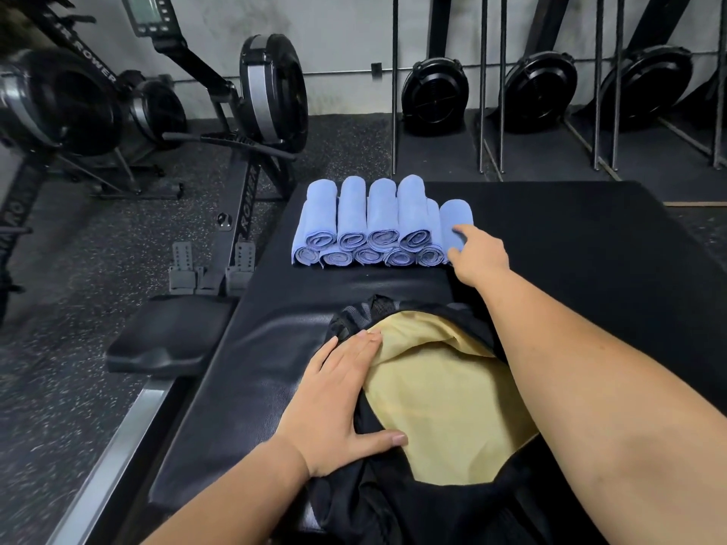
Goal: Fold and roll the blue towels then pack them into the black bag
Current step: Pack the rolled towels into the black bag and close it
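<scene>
Right grip (478,253) half-open against the rightmost towel roll (456,215)

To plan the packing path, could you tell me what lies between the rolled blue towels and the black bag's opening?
In the head view, only bare black pad lies there; the right arm crosses above it.

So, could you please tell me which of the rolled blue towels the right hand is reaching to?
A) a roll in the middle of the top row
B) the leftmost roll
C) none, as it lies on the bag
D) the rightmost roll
D: the right hand touches the rightmost rolled blue towel at the end of the pile, while the left hand lies flat on the yellow-lined black fabric bag.
</scene>
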A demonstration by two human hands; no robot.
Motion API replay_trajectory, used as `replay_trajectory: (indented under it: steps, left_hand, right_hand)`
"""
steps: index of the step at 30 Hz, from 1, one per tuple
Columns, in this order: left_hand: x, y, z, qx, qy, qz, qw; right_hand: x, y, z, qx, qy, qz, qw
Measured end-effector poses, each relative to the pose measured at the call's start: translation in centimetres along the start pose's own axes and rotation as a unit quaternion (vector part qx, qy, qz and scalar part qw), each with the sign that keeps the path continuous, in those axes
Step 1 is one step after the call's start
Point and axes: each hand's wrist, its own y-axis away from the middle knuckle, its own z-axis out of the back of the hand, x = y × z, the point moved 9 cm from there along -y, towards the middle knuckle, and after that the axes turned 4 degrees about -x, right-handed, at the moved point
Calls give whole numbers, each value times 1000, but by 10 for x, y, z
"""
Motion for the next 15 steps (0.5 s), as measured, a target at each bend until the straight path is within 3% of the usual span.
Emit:
replay_trajectory:
  steps: [9,15]
  left_hand:
    - [-1,1,2,2,-7,0,1000]
    - [-4,1,3,6,-16,-3,1000]
  right_hand:
    - [-15,33,43,-79,-199,-91,973]
    - [-1,90,74,-85,-231,-59,967]
